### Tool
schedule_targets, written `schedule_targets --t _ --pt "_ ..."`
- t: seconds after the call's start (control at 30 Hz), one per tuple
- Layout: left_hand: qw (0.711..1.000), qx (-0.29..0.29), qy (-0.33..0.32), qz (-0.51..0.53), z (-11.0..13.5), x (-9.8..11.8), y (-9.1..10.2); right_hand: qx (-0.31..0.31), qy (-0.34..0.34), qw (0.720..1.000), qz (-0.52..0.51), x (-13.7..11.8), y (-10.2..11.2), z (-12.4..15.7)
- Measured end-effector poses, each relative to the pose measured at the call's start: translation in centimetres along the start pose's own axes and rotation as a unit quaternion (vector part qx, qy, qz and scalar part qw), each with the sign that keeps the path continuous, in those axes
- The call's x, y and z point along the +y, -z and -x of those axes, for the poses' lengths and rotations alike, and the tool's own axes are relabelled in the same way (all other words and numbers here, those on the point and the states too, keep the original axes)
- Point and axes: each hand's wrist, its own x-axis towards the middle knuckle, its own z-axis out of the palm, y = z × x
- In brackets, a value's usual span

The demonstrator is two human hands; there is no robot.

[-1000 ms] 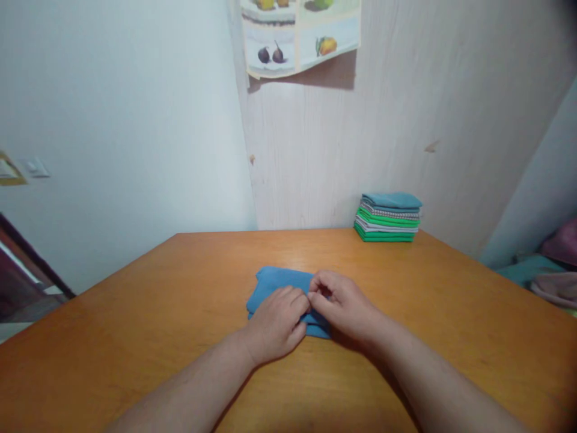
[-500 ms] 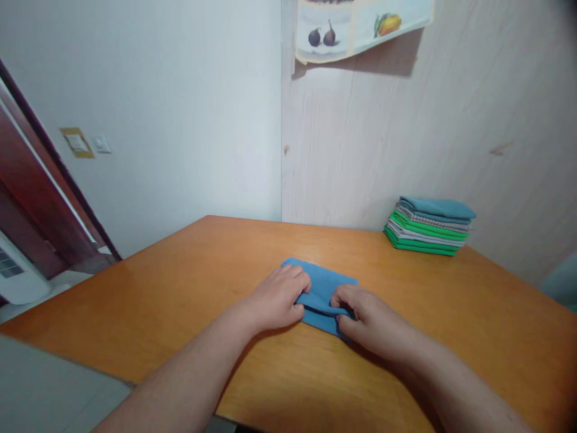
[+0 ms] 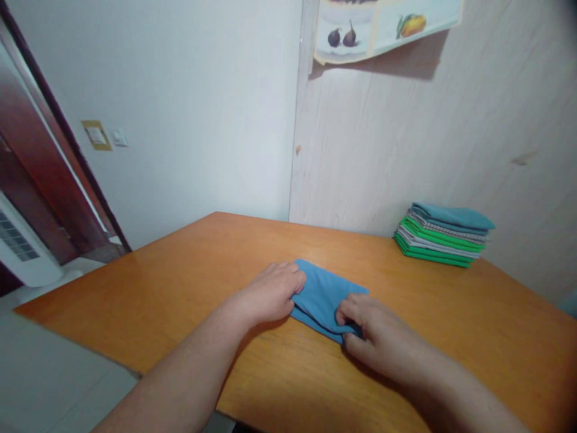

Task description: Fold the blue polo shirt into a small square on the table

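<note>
A folded blue cloth (image 3: 322,293) lies on the wooden table (image 3: 189,267) in front of me, its near edge made of two layers with a narrow gap between them. My left hand (image 3: 278,291) grips the cloth's left side, fingers curled on top and thumb at the near edge. On the right, my right hand (image 3: 367,325) pinches the near right corner, with the upper layer slightly raised and wrinkled there. The undersides of the fingers are partly hidden.
A stack of folded cloths (image 3: 444,237), green, grey, checked and blue, stands at the table's back right by the wall. A fruit poster (image 3: 383,36) hangs above. At far left are a dark red door (image 3: 54,150) and a white appliance (image 3: 27,246).
The upper layer's near edge has come closer to the lower layer's edge, narrowing the strip that shows below. Both hands still grip the cloth. The camera view has turned slightly left.
</note>
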Motion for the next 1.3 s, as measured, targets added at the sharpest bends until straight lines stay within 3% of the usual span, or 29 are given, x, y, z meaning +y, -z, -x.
schedule_targets --t 0.27,0.6,0.8,1.03,1.3 --pt "0.997 -0.026 -0.004 0.067 -0.1 -0.4 1.3 -0.003 -0.013 1.000 0.000 0.4 0.2 0.2" --pt "0.998 -0.059 0.008 0.016 0.2 -0.3 0.3 -0.032 -0.034 0.999 0.011 0.1 0.5 0.6" --pt "0.992 -0.115 0.029 0.051 0.1 -0.9 0.4 -0.029 -0.029 0.998 0.046 0.2 0.0 0.6" --pt "0.997 -0.052 -0.002 0.048 0.2 0.9 0.7 -0.014 -0.010 0.998 0.053 -0.1 -0.4 0.8" --pt "0.998 -0.054 -0.024 0.029 0.0 2.1 0.3 0.025 -0.044 0.998 0.023 -0.4 -0.4 0.4"
